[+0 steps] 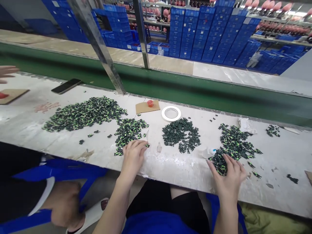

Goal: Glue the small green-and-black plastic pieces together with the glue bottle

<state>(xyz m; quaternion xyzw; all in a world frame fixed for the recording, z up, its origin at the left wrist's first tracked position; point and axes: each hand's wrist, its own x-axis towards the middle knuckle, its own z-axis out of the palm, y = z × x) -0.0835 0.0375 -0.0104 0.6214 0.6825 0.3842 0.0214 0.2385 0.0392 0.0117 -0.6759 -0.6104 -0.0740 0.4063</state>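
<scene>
My left hand (134, 153) is closed in a pinch on a small dark-and-green piece (147, 145), at the right edge of a pile of such pieces (129, 130). Over the near end of another dark-and-green pile (235, 141), my right hand (229, 170) has its thumb and fingers spread apart. Beside its thumb lies a small white object with a blue tip (209, 152). Between my hands is a heap of plain dark green pieces (174, 133), with a roll of white tape (171, 113) behind it.
A large pile (85, 113) lies left, near a phone (66, 86). A red cap (150, 103) sits on cardboard (141, 108). A metal post (99, 48) rises at the table's back edge. Another person's hand (7, 73) and leg (65, 198) show left. Blue crates (190, 32) stand beyond.
</scene>
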